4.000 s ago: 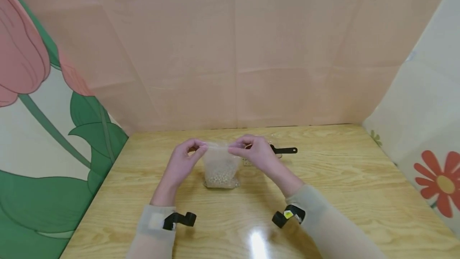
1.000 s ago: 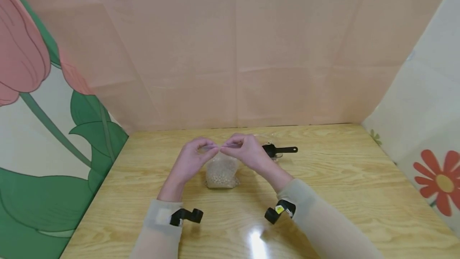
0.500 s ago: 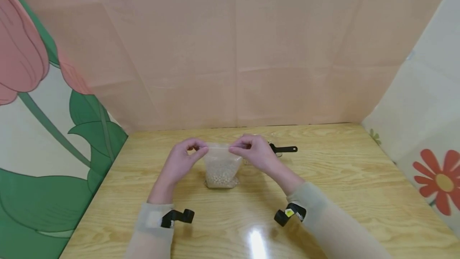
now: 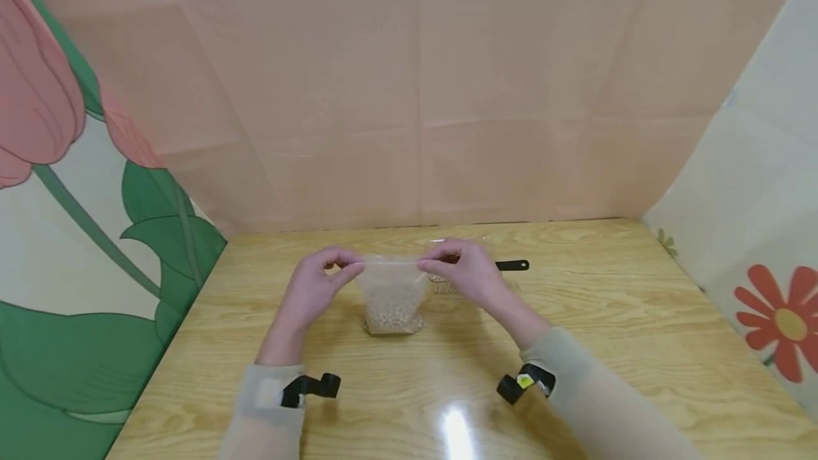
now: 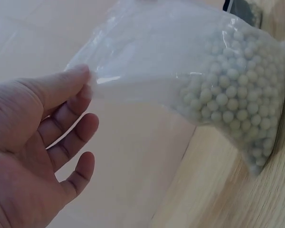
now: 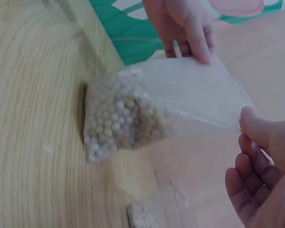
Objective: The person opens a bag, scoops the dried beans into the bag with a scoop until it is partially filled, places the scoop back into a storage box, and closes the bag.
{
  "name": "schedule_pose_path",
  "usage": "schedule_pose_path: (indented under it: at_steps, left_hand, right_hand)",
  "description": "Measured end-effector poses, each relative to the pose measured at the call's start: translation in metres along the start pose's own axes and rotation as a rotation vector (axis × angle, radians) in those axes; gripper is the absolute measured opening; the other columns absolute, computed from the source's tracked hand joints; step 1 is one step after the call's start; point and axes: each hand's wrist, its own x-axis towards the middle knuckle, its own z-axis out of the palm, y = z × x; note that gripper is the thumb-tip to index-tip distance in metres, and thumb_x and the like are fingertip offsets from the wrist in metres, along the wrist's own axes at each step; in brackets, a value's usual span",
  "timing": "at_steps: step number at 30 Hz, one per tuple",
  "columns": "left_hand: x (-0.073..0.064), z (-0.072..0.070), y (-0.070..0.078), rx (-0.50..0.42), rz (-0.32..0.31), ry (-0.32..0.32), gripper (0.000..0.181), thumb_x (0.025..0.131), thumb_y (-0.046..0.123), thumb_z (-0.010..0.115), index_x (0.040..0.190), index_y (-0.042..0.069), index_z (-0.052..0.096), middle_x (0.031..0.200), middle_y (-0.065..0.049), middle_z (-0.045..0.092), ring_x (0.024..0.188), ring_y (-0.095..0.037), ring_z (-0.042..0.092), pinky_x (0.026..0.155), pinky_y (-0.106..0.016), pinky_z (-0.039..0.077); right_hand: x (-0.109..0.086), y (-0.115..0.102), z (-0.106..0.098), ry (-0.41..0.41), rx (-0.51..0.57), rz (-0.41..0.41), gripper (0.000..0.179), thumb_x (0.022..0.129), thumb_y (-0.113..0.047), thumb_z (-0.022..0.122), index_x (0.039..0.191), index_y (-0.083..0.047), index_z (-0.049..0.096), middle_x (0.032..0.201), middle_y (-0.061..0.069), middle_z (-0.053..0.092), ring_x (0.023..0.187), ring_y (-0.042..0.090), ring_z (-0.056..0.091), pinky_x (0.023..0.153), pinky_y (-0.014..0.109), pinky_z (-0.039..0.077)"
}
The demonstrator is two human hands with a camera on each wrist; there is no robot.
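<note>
A clear plastic bag (image 4: 393, 304) stands upright on the table, its lower half filled with small pale round beads (image 5: 242, 90). My left hand (image 4: 317, 286) pinches the top left corner between thumb and index finger. At the opposite top corner, my right hand (image 4: 471, 274) has the same kind of pinch. The bag's top edge is stretched straight between the two hands. In the left wrist view, the other fingers of the left hand (image 5: 35, 133) curve loosely away from the plastic. The right wrist view shows both corners held and the beads settled at the bottom.
Behind the right hand is a clear container (image 4: 444, 288) with more pale beads, partly hidden. A black scoop handle (image 4: 513, 265) sticks out to its right. The wooden table (image 4: 607, 318) meets a pink backdrop (image 4: 409, 105) at the back.
A second ago both hands met at the middle of the bag's top. They have since moved apart to its corners, pulling the edge straight. The right hand now covers the scoop's cup.
</note>
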Motion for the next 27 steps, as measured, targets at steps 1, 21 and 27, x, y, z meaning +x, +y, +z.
schedule_pose_path:
  at_steps: [1,21,27]
  left_hand:
    - [0.0,-0.001,0.0,0.003,-0.006,0.003,0.011,0.105,0.022,0.078,0.112,0.015,0.083,0.108,0.0,0.077,0.109,-0.024,0.068,0.112,-0.058,0.045]
    - [-0.02,-0.021,0.032,0.166,-0.082,-0.015,0.018,0.109,0.029,0.073,0.111,0.013,0.079,0.117,-0.005,0.077,0.114,-0.027,0.067,0.104,-0.056,0.052]
    - [-0.011,-0.025,0.024,0.213,-0.115,-0.056,0.021,0.112,0.027,0.069,0.114,0.009,0.079,0.117,-0.008,0.077,0.115,-0.03,0.069,0.104,-0.057,0.053]
  right_hand:
    - [-0.001,0.002,-0.002,0.005,-0.002,-0.003,0.007,0.098,-0.03,0.087,0.098,-0.023,0.087,0.099,-0.003,0.075,0.083,0.022,0.065,0.068,0.035,0.052]
    - [-0.013,-0.019,-0.017,-0.108,-0.041,-0.01,0.011,0.1,-0.031,0.085,0.094,-0.023,0.084,0.095,-0.001,0.075,0.083,0.019,0.065,0.079,0.037,0.055]
    - [0.001,-0.018,-0.014,-0.166,-0.082,-0.043,0.009,0.102,-0.028,0.082,0.098,-0.021,0.086,0.094,-0.004,0.073,0.085,0.017,0.064,0.081,0.042,0.055]
